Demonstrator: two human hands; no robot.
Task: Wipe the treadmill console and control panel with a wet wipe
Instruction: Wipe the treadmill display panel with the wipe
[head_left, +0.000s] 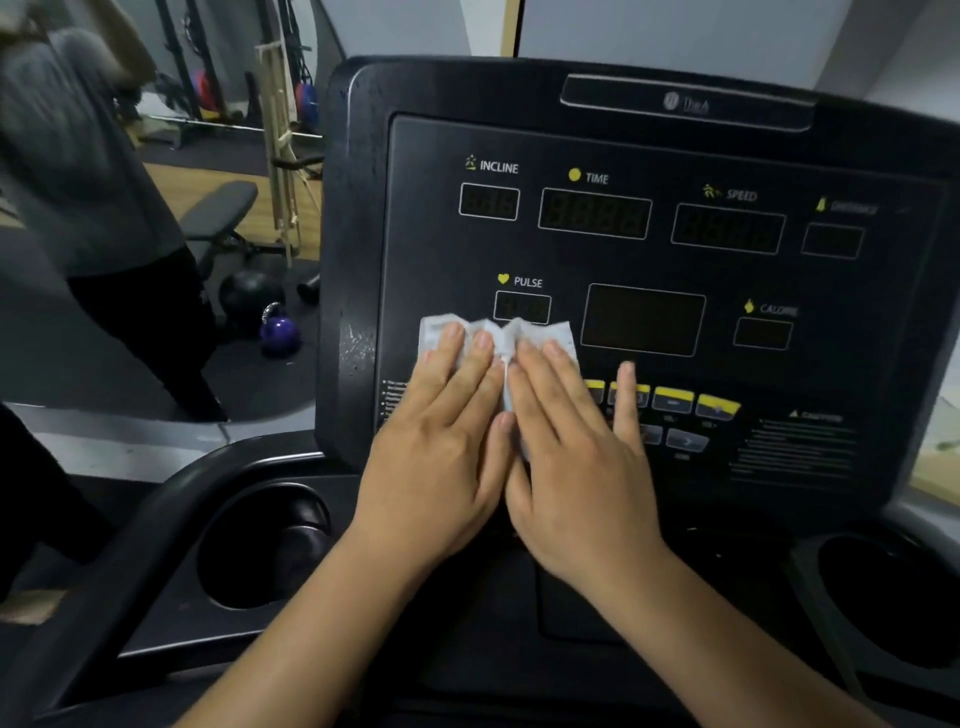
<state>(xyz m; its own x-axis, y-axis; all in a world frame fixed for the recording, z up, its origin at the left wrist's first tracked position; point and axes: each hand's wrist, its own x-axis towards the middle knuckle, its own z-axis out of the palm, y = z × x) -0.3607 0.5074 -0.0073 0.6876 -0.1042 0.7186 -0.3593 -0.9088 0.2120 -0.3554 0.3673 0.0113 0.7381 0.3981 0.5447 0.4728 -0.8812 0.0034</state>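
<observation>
While left hand (441, 447) and right hand (576, 457) lie flat, fingers straight, I press the wet wipe (498, 332) against the console (363, 208) directly below the PULSE readout (522, 306). Left hand sits below-left of that readout, right hand below-right, little finger over a yellow button (643, 391).

gym, treadmill console (649, 249), weight bench (221, 213), kettlebell (279, 332), barbell plates (306, 98)
</observation>
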